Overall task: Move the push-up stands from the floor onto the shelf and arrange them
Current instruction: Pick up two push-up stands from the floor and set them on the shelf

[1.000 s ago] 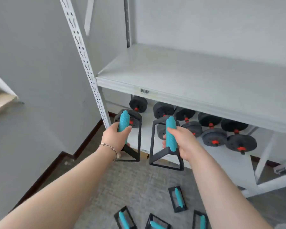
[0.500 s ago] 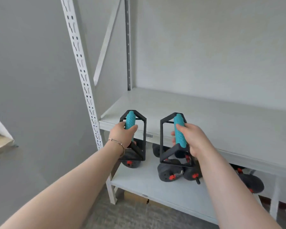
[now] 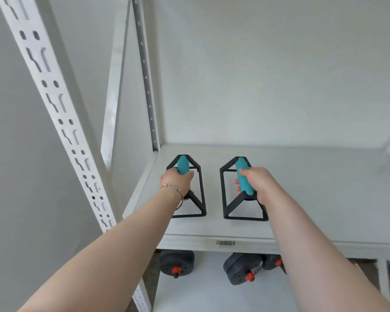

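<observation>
Two push-up stands with black frames and teal grips are on the white shelf [image 3: 324, 199], side by side near its left end. My left hand [image 3: 176, 182] is shut around the teal grip of the left stand [image 3: 198, 194]. My right hand [image 3: 254, 183] is shut around the grip of the right stand [image 3: 229, 199]. Both frames appear to rest on the shelf board, bases flat, grips pointing away from me. A thin bracelet circles my left wrist.
A perforated white upright [image 3: 61, 122] rises at the left, with a diagonal brace behind it. Black dumbbells [image 3: 176, 263] with red collars lie on the lower shelf. A barcode sticker [image 3: 225, 243] marks the shelf's front edge. The shelf board extends right of the stands.
Both hands lifted the stands from in front of the shelf edge up and forward onto the shelf board. The view tilted up, so the floor and the other stands left the frame.
</observation>
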Motion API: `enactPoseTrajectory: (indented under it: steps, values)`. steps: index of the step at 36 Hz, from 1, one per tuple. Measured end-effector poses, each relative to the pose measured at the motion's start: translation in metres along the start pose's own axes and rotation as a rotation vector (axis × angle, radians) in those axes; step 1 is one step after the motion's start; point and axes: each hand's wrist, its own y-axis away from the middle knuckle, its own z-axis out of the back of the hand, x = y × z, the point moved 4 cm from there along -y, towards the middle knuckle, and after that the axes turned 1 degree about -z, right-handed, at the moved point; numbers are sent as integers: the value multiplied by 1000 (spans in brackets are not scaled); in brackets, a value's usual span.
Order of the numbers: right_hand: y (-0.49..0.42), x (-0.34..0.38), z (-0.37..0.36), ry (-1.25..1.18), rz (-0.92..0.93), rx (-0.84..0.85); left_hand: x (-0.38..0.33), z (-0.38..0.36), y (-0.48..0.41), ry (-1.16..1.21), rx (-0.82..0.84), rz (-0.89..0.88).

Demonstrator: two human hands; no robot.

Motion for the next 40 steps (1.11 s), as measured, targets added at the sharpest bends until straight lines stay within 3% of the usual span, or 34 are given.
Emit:
enactPoseTrajectory:
  steps: [14,25,29,32,40]
  values:
    - [-62,-16,-43,30,-118,-31,24,-10,-73,-67,84,38]
    - [-67,-25,-42,78,-77,-16,35,-17,-89,-180,20,15]
    - [-62,-23,-37,400,75,-135,24,-16,-81,-513,-76,-83]
    - [-46,-28,-30,435,200,-187,19,-21,-67,-702,-127,-226]
    - [13,-64,15,643,585,-310,36,-54,25,-803,-262,-564]
